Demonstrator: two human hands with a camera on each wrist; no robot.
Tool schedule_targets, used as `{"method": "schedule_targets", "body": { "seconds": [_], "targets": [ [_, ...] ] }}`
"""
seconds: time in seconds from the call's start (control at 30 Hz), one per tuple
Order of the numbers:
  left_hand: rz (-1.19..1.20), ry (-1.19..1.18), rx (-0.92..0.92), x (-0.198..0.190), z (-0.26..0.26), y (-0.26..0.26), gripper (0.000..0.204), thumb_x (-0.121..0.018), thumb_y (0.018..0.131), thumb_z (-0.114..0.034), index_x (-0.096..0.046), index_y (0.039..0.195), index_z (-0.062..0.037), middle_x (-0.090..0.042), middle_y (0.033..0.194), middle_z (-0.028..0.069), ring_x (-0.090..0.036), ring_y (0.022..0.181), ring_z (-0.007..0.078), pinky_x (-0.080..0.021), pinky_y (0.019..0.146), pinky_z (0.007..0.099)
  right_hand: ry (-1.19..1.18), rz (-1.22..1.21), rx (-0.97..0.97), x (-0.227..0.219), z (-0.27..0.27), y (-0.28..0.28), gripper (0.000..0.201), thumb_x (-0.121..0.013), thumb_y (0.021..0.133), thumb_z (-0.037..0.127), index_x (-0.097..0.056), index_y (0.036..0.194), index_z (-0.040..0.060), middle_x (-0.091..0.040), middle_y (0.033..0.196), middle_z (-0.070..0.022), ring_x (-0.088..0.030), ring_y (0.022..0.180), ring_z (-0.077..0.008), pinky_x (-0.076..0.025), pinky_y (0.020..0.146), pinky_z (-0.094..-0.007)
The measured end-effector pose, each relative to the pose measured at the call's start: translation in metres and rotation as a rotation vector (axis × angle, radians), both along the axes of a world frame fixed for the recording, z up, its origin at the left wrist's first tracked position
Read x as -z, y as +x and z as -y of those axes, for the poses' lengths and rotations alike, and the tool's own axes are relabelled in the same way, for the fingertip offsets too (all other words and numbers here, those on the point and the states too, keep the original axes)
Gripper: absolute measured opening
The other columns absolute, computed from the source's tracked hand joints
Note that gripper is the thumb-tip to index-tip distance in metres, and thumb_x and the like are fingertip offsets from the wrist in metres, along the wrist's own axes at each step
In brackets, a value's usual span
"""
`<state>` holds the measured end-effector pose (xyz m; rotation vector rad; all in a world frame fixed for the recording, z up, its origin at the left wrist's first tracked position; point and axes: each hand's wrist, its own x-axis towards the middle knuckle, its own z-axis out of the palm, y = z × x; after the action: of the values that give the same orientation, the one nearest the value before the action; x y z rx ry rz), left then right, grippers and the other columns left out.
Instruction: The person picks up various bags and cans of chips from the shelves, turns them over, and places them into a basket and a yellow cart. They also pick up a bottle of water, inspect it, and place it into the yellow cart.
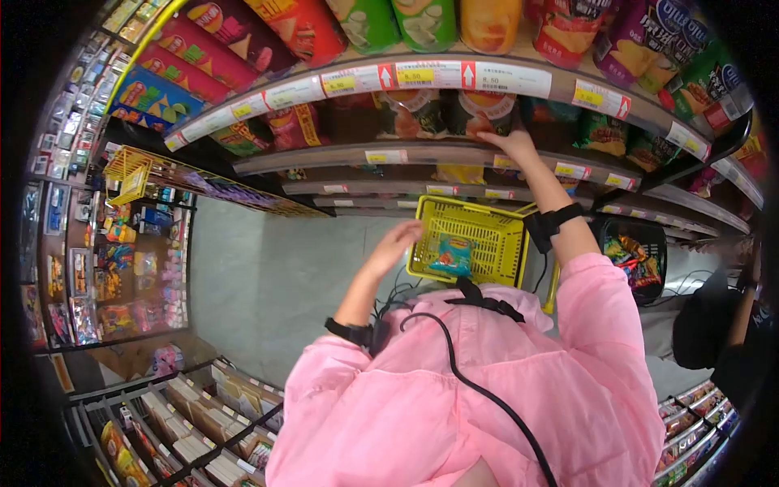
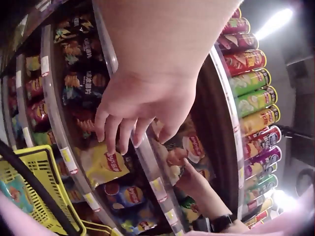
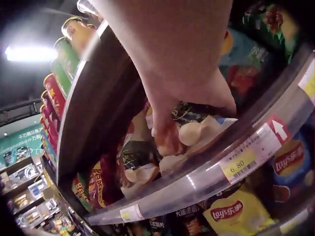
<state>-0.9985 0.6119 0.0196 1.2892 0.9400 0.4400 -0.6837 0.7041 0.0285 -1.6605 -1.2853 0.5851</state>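
Note:
My right hand [image 1: 517, 148] reaches onto a middle shelf and touches a potato chip bag [image 3: 197, 135] with chips pictured on its front. Its thumb lies against the bag, while the other fingers are mostly hidden, so I cannot tell whether they grip it. A similar chip bag [image 3: 140, 157] stands just to the left. Loosely spread, my left hand [image 1: 395, 246] hangs in the air near the yellow shopping basket [image 1: 510, 243], holding nothing. A teal snack bag [image 1: 451, 255] lies in that basket, which is on the floor before me.
Above the right hand, the upper shelf edge [image 1: 487, 75] carries price tags and chip canisters [image 1: 489, 24]. Lower shelves hold more bags, including a yellow Lay's bag [image 2: 106, 164]. A black basket of snacks [image 1: 637, 260] stands at right, near another person [image 1: 714, 321].

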Motion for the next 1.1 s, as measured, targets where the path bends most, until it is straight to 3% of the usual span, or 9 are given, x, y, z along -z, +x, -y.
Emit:
{"method": "schedule_targets", "body": {
  "seconds": [0.07,0.1,0.4,0.6,0.73,0.83,0.93,0.97,1.1],
  "targets": [
    [0.057,0.003,-0.025,0.000,0.011,0.007,0.037,-0.045,0.080,-0.022,-0.042,0.110,0.0001,-0.052,0.100,0.0083,-0.048,0.091,0.0146,-0.035,0.081,0.0255,0.018,-0.084,-0.001,0.033,-0.019,0.010,0.067,-0.072,0.056,0.020,-0.038,0.111,0.0000,-0.046,0.107,-0.0131,-0.044,0.100,-0.0204,-0.035,0.082,-0.0282],
    [0.086,-0.003,-0.033,-0.001,0.018,0.008,0.037,-0.045,0.081,-0.022,-0.042,0.110,-0.0008,-0.052,0.101,0.0080,-0.049,0.091,0.0142,-0.035,0.080,0.0255,0.069,-0.015,-0.023,0.054,-0.030,0.021,0.080,-0.071,0.052,0.036,-0.035,0.114,0.0019,-0.046,0.109,-0.0169,-0.046,0.099,-0.0274,-0.038,0.079,-0.0321],
    [0.097,-0.051,-0.107,-0.001,0.040,0.003,0.036,-0.043,0.082,-0.018,-0.040,0.113,-0.0011,-0.051,0.104,0.0081,-0.048,0.093,0.0146,-0.035,0.082,0.0251,-0.018,-0.062,0.069,-0.036,0.049,-0.003,0.064,-0.070,0.056,0.032,-0.044,0.105,-0.0015,-0.054,0.095,-0.0164,-0.053,0.089,-0.0248,-0.040,0.074,-0.0314],
    [0.127,0.005,-0.118,-0.008,0.019,0.032,0.049,-0.049,0.078,-0.015,-0.029,0.120,-0.0006,-0.042,0.114,0.0119,-0.044,0.099,0.0176,-0.035,0.084,0.0264,-0.051,-0.378,-0.085,-0.012,0.116,-0.030,0.059,-0.072,0.057,0.027,-0.045,0.101,-0.0012,-0.054,0.095,-0.0122,-0.051,0.091,-0.0209,-0.038,0.079,-0.0302],
    [0.115,0.072,0.020,-0.001,0.005,0.059,0.066,-0.056,0.073,-0.015,-0.017,0.125,-0.0010,-0.035,0.119,0.0154,-0.042,0.103,0.0207,-0.035,0.084,0.0266,-0.217,-0.339,-0.215,0.013,0.150,-0.038,0.061,-0.070,0.058,0.026,-0.043,0.106,-0.0005,-0.052,0.100,-0.0130,-0.049,0.095,-0.0205,-0.035,0.082,-0.0296],
    [0.011,-0.145,0.038,0.026,0.006,0.069,0.071,-0.058,0.070,-0.018,-0.016,0.125,-0.0016,-0.038,0.117,0.0132,-0.040,0.103,0.0202,-0.032,0.085,0.0269,-0.341,-0.335,-0.222,0.038,0.171,-0.039,0.062,-0.067,0.062,0.023,-0.038,0.110,-0.0033,-0.048,0.106,-0.0141,-0.044,0.101,-0.0203,-0.032,0.086,-0.0282],
    [-0.044,-0.306,0.124,0.052,0.014,0.072,0.070,-0.056,0.071,-0.028,-0.019,0.126,-0.0042,-0.039,0.116,0.0122,-0.040,0.102,0.0200,-0.029,0.086,0.0295,-0.433,-0.698,-0.210,0.072,0.192,-0.030,0.059,-0.064,0.063,0.019,-0.038,0.111,-0.0036,-0.049,0.104,-0.0130,-0.044,0.100,-0.0196,-0.033,0.085,-0.0278],
    [-0.054,-0.362,0.144,0.075,0.017,0.069,0.069,-0.055,0.071,-0.030,-0.020,0.126,-0.0052,-0.039,0.116,0.0121,-0.039,0.103,0.0200,-0.029,0.087,0.0304,-0.567,-0.991,-0.212,0.072,0.199,-0.025,0.055,-0.062,0.064,0.016,-0.039,0.111,-0.0032,-0.049,0.104,-0.0112,-0.045,0.098,-0.0182,-0.034,0.082,-0.0266],
    [-0.157,-0.480,0.144,0.117,0.038,0.060,0.063,-0.051,0.072,-0.035,-0.027,0.124,-0.0086,-0.040,0.116,0.0094,-0.039,0.103,0.0204,-0.026,0.087,0.0333,-0.670,-0.838,-0.191,0.136,0.224,-0.010,0.054,-0.060,0.065,0.009,-0.038,0.113,-0.0018,-0.048,0.106,-0.0085,-0.047,0.093,-0.0159,-0.036,0.079,-0.0243]
  ]
}}
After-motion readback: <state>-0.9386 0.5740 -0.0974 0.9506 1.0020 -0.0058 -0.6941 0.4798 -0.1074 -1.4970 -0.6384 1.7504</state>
